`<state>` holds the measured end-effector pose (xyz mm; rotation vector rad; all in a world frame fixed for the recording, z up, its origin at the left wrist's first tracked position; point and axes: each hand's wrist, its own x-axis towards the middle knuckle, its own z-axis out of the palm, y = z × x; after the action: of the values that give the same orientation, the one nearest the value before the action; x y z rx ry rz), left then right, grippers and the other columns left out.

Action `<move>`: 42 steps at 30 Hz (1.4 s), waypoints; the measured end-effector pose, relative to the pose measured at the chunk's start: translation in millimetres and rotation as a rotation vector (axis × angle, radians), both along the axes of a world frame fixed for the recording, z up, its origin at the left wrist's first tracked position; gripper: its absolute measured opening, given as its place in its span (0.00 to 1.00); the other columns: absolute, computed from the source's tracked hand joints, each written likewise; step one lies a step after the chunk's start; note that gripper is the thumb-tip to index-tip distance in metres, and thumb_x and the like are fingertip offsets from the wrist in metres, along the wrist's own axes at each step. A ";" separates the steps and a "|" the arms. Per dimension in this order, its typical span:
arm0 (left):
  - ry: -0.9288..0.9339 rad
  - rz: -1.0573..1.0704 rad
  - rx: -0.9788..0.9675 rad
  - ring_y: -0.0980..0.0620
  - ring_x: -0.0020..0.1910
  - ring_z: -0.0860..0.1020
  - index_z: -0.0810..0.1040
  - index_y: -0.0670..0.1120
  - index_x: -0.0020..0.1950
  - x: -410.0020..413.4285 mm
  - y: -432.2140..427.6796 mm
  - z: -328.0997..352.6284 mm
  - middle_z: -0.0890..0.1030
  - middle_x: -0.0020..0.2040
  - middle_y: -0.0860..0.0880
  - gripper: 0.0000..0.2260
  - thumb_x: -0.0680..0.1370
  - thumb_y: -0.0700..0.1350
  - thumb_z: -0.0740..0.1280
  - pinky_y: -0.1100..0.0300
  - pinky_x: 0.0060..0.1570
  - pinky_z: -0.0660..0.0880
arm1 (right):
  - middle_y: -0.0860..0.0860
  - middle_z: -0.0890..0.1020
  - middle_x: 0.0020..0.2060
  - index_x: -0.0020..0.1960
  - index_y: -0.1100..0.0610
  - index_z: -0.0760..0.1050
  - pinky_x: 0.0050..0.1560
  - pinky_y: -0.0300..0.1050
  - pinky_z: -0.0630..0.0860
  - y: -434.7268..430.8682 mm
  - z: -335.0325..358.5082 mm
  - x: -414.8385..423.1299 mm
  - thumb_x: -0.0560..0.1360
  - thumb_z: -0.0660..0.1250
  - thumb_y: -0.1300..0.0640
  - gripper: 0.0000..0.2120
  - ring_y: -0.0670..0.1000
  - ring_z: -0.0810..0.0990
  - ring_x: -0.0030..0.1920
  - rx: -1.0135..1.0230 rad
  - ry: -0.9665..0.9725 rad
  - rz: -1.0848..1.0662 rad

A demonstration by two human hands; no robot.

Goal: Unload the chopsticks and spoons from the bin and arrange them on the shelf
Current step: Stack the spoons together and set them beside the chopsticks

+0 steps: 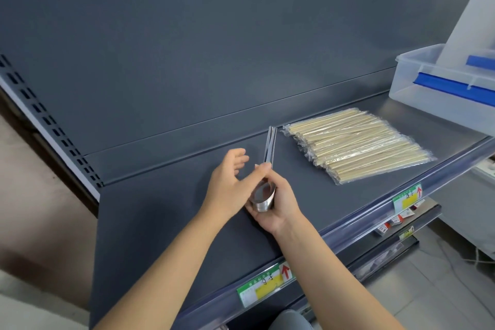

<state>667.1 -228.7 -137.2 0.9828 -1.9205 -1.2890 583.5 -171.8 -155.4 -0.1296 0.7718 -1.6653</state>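
A nested stack of metal spoons [263, 199] is sitting in the person's right hand [278, 209], just above the front half of the dark grey shelf [160, 209]. The right hand is cupping the spoon bowls from below and from the right, its fingers curling round them. The thin handles are sticking out beyond the hand, pointing away toward the rear of the shelf and lying close together.

The left hand [227, 182] is hovering just to the left of the spoons with its fingers straight and relaxed, gripping nothing. Its thumb is reaching across to the base of the handles and seems to be touching them there.

To the right of the spoons, apart from them, a pile of wrapped wooden chopsticks [356, 147] is lying flat on the same shelf, fanned slightly and running from rear left to front right. Further right, a clear plastic bin [434, 94] with a blue handle is standing on the shelf's far end.

Two green and yellow price labels [267, 284] with red arrows are sitting in the shelf's front strip, and small packets [396, 220] are showing on a lower shelf.
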 end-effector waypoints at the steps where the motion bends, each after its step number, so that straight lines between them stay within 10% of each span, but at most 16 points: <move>1: -0.067 0.004 0.039 0.56 0.52 0.79 0.72 0.49 0.66 -5.5 -4.7 4.6 0.80 0.54 0.56 0.27 0.71 0.58 0.72 0.62 0.50 0.75 | 0.51 0.77 0.29 0.35 0.57 0.78 0.30 0.37 0.75 -0.5 0.0 1.2 0.73 0.65 0.56 0.10 0.48 0.78 0.28 0.014 0.033 0.008; 9: -0.354 0.061 -0.098 0.49 0.27 0.67 0.64 0.46 0.29 -34.0 -21.6 17.8 0.67 0.24 0.51 0.18 0.77 0.50 0.63 0.58 0.27 0.60 | 0.52 0.75 0.28 0.38 0.59 0.73 0.28 0.38 0.74 -1.2 0.8 8.9 0.72 0.60 0.64 0.06 0.48 0.75 0.28 0.064 0.077 0.075; 17: 0.112 -0.054 0.482 0.47 0.40 0.82 0.76 0.38 0.51 -28.8 -32.2 17.1 0.79 0.39 0.43 0.08 0.75 0.40 0.69 0.56 0.39 0.77 | 0.52 0.73 0.32 0.40 0.59 0.70 0.26 0.38 0.72 -1.4 -2.5 4.8 0.71 0.59 0.67 0.05 0.49 0.74 0.28 0.074 0.120 0.130; 23: 0.449 0.116 0.925 0.54 0.22 0.67 0.67 0.48 0.32 -18.2 -40.8 15.5 0.67 0.26 0.53 0.17 0.75 0.51 0.70 0.62 0.27 0.69 | 0.53 0.75 0.32 0.40 0.61 0.72 0.24 0.40 0.71 -1.7 -4.6 10.4 0.66 0.62 0.63 0.03 0.50 0.74 0.27 0.098 0.345 0.310; 28: 0.655 0.358 0.882 0.55 0.18 0.54 0.54 0.50 0.31 -6.0 -38.2 6.9 0.54 0.24 0.53 0.21 0.79 0.46 0.61 0.65 0.20 0.54 | 0.56 0.74 0.33 0.47 0.62 0.70 0.25 0.42 0.73 -4.1 -1.5 19.2 0.63 0.66 0.60 0.14 0.52 0.76 0.27 0.153 0.625 0.359; 36: 0.917 0.702 0.808 0.54 0.20 0.54 0.59 0.48 0.33 33.7 -46.8 -7.4 0.54 0.24 0.53 0.16 0.80 0.43 0.58 0.63 0.23 0.55 | 0.51 0.80 0.48 0.57 0.56 0.73 0.51 0.50 0.81 -3.0 -19.3 32.6 0.68 0.72 0.67 0.20 0.51 0.80 0.44 0.105 0.932 0.213; 42: 1.008 0.709 0.761 0.54 0.23 0.64 0.63 0.46 0.34 65.4 -44.0 -6.1 0.64 0.26 0.51 0.17 0.80 0.47 0.63 0.61 0.28 0.67 | 0.49 0.84 0.40 0.49 0.56 0.81 0.43 0.38 0.77 -11.1 -20.3 31.5 0.68 0.75 0.63 0.11 0.46 0.81 0.39 0.099 1.130 0.127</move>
<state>732.5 -272.7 -143.3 0.9219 -0.2590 -1.6016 615.0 -182.9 -175.6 -1.0843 1.6241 -1.3396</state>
